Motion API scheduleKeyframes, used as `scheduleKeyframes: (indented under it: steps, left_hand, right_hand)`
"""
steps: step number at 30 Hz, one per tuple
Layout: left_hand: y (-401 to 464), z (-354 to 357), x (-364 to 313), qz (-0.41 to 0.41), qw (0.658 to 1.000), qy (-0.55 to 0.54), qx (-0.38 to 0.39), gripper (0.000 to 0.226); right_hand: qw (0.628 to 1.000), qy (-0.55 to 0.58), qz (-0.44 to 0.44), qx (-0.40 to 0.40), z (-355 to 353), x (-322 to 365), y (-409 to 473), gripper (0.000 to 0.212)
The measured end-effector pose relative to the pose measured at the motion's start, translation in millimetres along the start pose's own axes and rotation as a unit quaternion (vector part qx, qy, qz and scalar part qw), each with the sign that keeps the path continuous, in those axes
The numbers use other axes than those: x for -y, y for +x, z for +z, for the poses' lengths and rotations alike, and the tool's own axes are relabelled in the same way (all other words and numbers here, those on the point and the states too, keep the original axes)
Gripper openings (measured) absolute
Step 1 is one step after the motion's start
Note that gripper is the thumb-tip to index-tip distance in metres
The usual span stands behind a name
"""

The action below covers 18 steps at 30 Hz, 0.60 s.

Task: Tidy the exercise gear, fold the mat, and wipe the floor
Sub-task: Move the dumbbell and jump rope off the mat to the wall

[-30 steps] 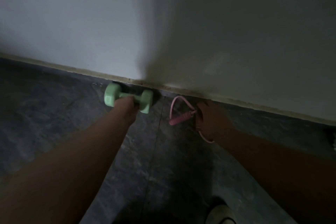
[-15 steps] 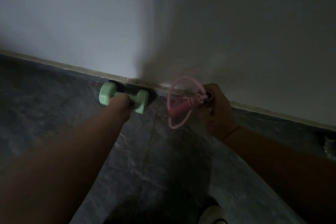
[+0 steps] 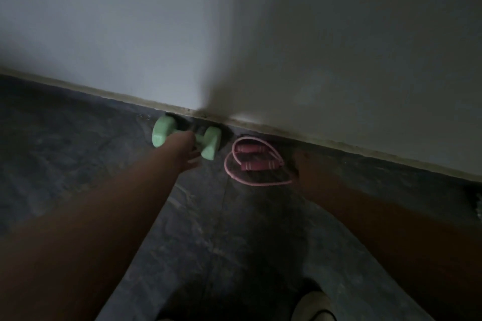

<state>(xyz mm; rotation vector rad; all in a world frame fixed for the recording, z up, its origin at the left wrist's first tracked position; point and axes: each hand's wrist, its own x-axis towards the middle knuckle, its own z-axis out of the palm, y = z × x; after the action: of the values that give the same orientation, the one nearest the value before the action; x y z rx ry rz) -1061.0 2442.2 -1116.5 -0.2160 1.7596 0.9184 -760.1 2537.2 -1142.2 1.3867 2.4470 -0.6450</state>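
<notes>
Dim shot, low light. Green dumbbell [image 3: 186, 137] is seen lying on the dark floor [image 3: 65, 164] right against the skirting of the white wall [image 3: 130, 34]. Left hand [image 3: 188, 151] is placed over the dumbbell's bar, fingers pointing down past it; whether the bar is actually gripped can't be told, too dark and blurred. Pink skipping rope [image 3: 254, 164] w/ its two handles is laid in a loose coil on the floor, just right of the dumbbell, near the wall. Right hand [image 3: 303, 164] is held just beside the rope, apart from it, nothing held; finger pose lost in shadow. A pale shoe [image 3: 314, 306] is glimpsed at bottom edge.
</notes>
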Motion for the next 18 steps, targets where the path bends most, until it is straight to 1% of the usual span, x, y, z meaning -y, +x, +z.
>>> scheduleKeyframes:
  steps: [2,6,8,10,12,13,15,16,18]
  left_hand:
    - [-4,-5,0,-0.006,1.000,0.001,0.013,0.030]
    - [-14,-15,-1,-0.013,0.999,-0.025,0.016,0.031]
    - [-27,-20,2,-0.021,0.998,-0.056,0.022,0.025]
    - [-51,-26,5,-0.033,0.995,-0.084,0.035,0.023]
    - [-81,-32,6,-0.041,0.992,-0.105,0.050,0.019]
    - [-98,-35,4,-0.043,0.991,-0.114,0.049,0.016]
    - [-138,-41,-4,-0.039,0.991,-0.121,0.035,0.016]
    - [-159,-44,-10,-0.035,0.992,-0.122,0.026,0.018]
    - [-208,-54,-27,-0.022,0.993,-0.112,0.010,0.018]
  right_hand:
    - [1.000,0.006,0.002,-0.006,-6,7,-5,0.032]
    - [0.999,0.028,0.013,-0.025,-16,26,-3,0.025]
    - [0.998,0.050,0.026,-0.013,-19,36,-5,0.032]
    - [0.992,0.115,0.045,-0.001,-33,51,-17,0.042]
    - [0.981,0.178,0.075,0.016,-58,69,-38,0.038]
    - [0.978,0.190,0.085,0.018,-69,77,-49,0.032]
    - [0.975,0.210,0.074,0.022,-102,97,-76,0.018]
    - [0.971,0.228,0.064,0.023,-120,107,-89,0.017]
    - [0.966,0.251,0.060,0.019,-165,129,-116,0.030]
